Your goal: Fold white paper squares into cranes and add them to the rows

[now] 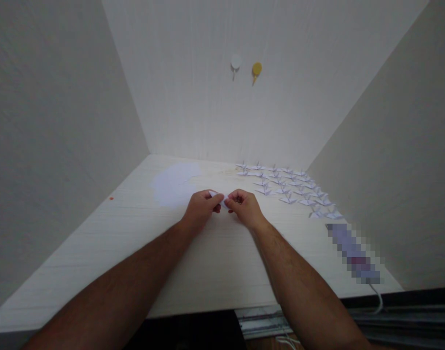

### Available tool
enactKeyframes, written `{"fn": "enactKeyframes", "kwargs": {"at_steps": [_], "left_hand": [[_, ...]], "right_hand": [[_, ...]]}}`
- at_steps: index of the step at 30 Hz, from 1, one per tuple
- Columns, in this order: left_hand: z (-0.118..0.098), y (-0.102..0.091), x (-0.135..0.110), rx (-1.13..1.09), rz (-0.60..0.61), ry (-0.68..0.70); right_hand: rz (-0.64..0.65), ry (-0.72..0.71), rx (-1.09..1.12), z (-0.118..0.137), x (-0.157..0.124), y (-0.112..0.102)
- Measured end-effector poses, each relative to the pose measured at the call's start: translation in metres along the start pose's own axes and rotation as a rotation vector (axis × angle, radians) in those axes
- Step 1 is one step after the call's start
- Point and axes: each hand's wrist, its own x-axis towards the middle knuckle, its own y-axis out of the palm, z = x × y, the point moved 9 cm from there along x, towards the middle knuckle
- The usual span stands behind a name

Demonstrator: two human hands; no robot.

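Observation:
My left hand (201,208) and my right hand (245,206) meet over the middle of a pale wooden desk (135,253). Both pinch a small piece of white folded paper (220,197) between their fingertips; most of it is hidden by the fingers. Several finished white paper cranes (288,187) lie in rows on the desk to the right of my right hand.
A blurred flat object (353,253) with a cable lies near the desk's right front edge. Grey walls close in left and right. Two round hooks, white (236,62) and yellow (257,68), sit on the back wall. A tiny red speck (111,198) marks the desk's left.

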Motion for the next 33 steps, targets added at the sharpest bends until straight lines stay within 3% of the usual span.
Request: {"fn": "enactKeyframes", "kwargs": {"at_steps": [6, 12, 16, 19, 23, 28, 33], "left_hand": [[0.000, 0.008, -0.004, -0.141, 0.021, -0.046], [0.003, 0.011, -0.002, -0.262, 0.066, -0.061], [-0.009, 0.008, -0.005, -0.117, 0.033, 0.033], [-0.015, 0.011, -0.008, -0.132, 0.050, 0.053], [-0.015, 0.008, -0.007, -0.129, 0.020, 0.080], [-0.030, 0.001, -0.010, 0.056, -0.072, 0.317], [-0.026, -0.003, -0.009, -0.021, -0.098, 0.232]], "right_hand": [[-0.006, -0.044, -0.012, 0.010, -0.001, 0.000], [-0.024, -0.042, -0.042, 0.004, 0.001, -0.003], [-0.217, -0.195, -0.225, 0.021, -0.003, -0.021], [-0.350, -0.200, -0.337, 0.029, -0.009, -0.032], [-0.274, -0.140, -0.235, 0.026, -0.007, -0.025], [-0.189, -0.075, -0.054, 0.017, -0.003, -0.016], [-0.190, -0.049, -0.051, 0.013, -0.003, -0.016]]}}
